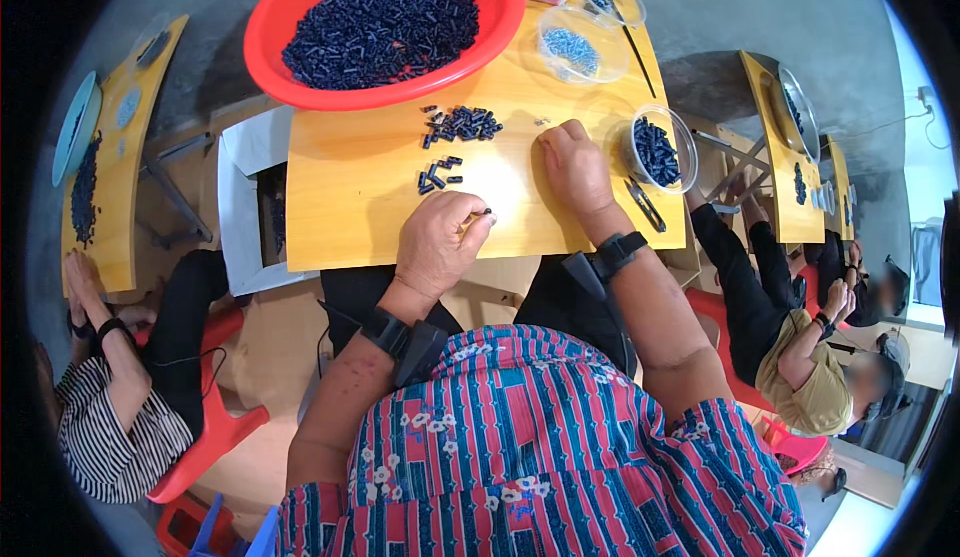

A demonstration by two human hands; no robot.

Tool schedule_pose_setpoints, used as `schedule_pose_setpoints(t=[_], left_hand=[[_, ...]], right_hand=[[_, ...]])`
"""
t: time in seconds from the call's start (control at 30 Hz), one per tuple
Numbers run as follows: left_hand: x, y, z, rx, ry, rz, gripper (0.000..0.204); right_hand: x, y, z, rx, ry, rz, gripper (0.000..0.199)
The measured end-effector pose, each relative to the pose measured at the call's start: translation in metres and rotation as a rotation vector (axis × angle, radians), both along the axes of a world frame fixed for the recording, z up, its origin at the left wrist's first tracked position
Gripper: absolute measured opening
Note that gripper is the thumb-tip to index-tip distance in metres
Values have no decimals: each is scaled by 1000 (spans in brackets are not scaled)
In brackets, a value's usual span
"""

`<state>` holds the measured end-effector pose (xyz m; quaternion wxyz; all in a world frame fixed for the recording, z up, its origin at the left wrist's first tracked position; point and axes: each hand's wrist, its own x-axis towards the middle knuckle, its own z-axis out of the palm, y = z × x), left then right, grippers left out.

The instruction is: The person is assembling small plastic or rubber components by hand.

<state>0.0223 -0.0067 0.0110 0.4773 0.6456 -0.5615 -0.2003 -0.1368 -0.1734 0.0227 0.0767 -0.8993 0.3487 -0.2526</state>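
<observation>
Pins [461, 124], small dark blue cylinders, lie in two loose heaps on the yellow worktop [350, 207]: the larger heap at 12 o'clock from the left hand [437, 244], the smaller heap [438, 177] just beyond its knuckles. The left hand rests on the worktop near its front edge, its grip pinched shut on one pin [483, 214] between thumb and forefinger, the tip poking out at 2 o'clock. The right hand [575, 169] lies palm down at 2 o'clock from the left, fingers curled, fingertips close to a few tiny pale bits [541, 122]; whether its grip has hold of anything I cannot tell. Both wrists wear black bands.

A red basin [300, 17] heaped with the same dark pins sits at the far edge, at 11 o'clock. A clear bowl [657, 149] of pins stands just beside the right hand at 3 o'clock, with pliers [645, 205] below it. Another clear bowl [572, 52] at 1 o'clock holds pale blue bits. Other people sit at like worktops on both sides.
</observation>
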Motion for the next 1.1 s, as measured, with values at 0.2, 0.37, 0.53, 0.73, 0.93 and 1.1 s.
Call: schedule_pose_setpoints(t=[0.2, 0.37, 0.53, 0.73, 0.93, 1.1], left_hand=[[2, -2, -5, -40, -29, 2, 11], [2, -1, -7, -100, -39, 4, 11], [4, -3, -11, -119, -8, -22, 10], [4, -2, -16, -77, 46, 2, 10], [4, -1, -9, -76, 50, 0, 11], [5, 0, -4, -63, 49, -16, 12]], right_hand=[[-7, 15, -5, -2, 105, 10, 8], [-6, 27, -3, 25, 54, 7, 14], [-9, 31, -11, 176, -237, 110, 17], [4, 61, -8, 990, -560, 70, 14], [7, 65, -12, 1268, -671, 86, 13], [7, 66, -14, 1340, -777, 89, 8]])
